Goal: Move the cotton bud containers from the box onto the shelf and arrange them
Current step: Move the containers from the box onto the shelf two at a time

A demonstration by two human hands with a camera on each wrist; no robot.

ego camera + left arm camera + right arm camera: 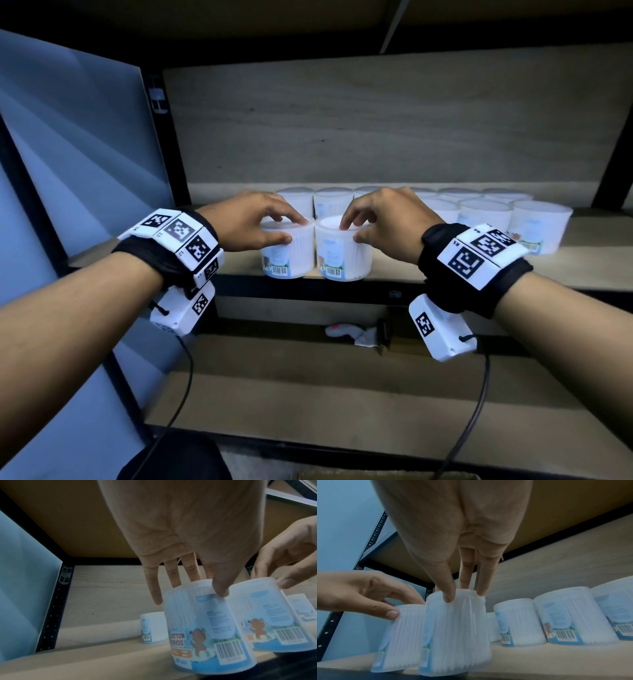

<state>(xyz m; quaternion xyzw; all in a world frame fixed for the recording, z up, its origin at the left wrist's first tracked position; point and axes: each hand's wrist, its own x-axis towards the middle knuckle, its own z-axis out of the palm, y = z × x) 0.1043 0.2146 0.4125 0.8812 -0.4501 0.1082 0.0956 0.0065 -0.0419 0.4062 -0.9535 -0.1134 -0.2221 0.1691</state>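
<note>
Two white cotton bud containers with blue labels stand side by side at the front edge of the wooden shelf (582, 260). My left hand (294, 229) grips the left container (287, 257) by its lid, thumb in front and fingers behind. My right hand (351, 231) holds the right container (342, 257) the same way. The left wrist view shows the left hand (197, 588) on the left container (205, 635), beside the right one (274, 622). In the right wrist view the right hand (464, 594) pinches the blurred right container (457, 635).
Several more containers (486, 212) stand in two rows behind and to the right. A blue-grey panel (68, 171) closes off the shelf's left side. A lower shelf (308, 394) lies beneath. A cardboard box edge (387, 476) shows at the bottom.
</note>
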